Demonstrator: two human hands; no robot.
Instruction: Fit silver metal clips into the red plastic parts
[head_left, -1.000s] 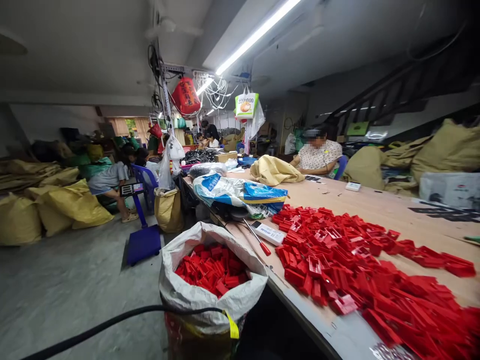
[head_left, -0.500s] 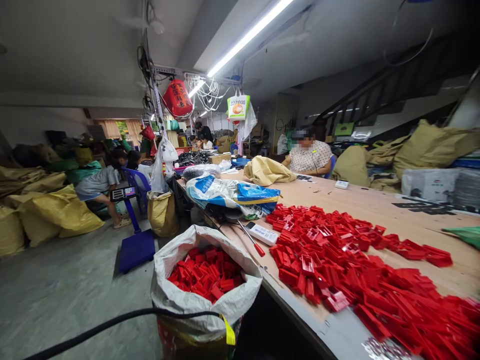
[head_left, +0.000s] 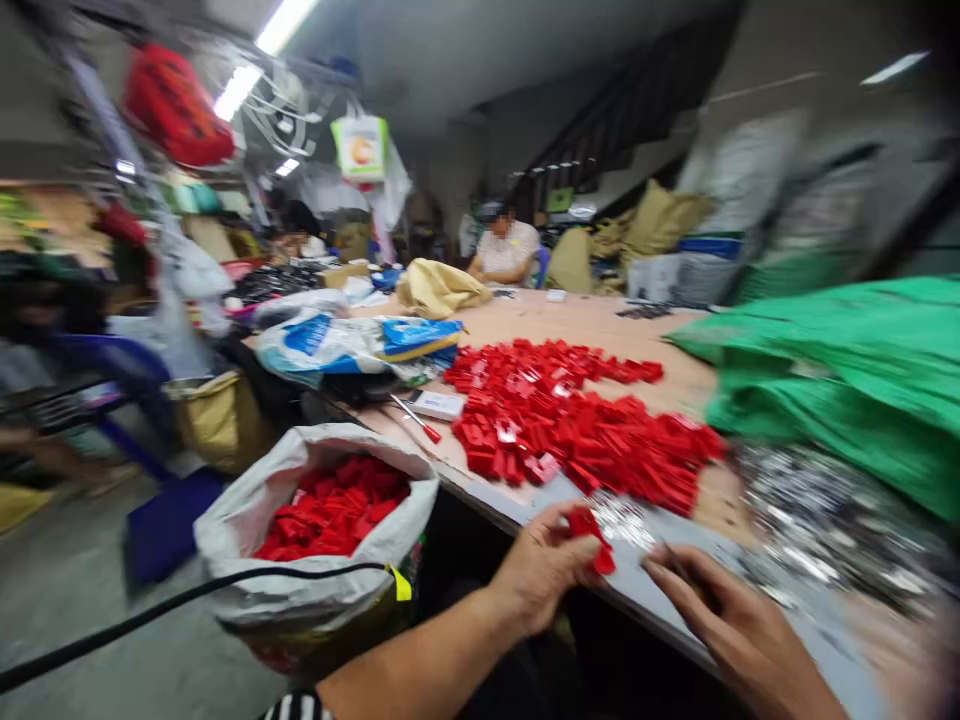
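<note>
My left hand (head_left: pixel 541 572) grips a red plastic part (head_left: pixel 591 538) at the table's near edge, thumb and fingers closed round it. Just to its right, my right hand (head_left: pixel 724 610) has thumb and fingertips pinched together; whatever is between them is too blurred to name. Beyond both hands a heap of red plastic parts (head_left: pixel 577 425) spreads over the table. Small shiny metal pieces (head_left: pixel 621 518) lie between the heap and my hands. A larger pile of metal pieces (head_left: pixel 832 525) is at the right.
A white woven sack (head_left: pixel 225 530) of red parts stands left of the table, with a black cable (head_left: pixel 142 622) across its front. A red-handled screwdriver (head_left: pixel 420 420), a white box (head_left: pixel 436 404) and a green sack (head_left: pixel 847 350) lie on the table. A person (head_left: pixel 508 248) sits at the far side.
The view has swung to the right and is blurred. Both my hands have come into view, the left with a red plastic part. The green sack and metal pile now show.
</note>
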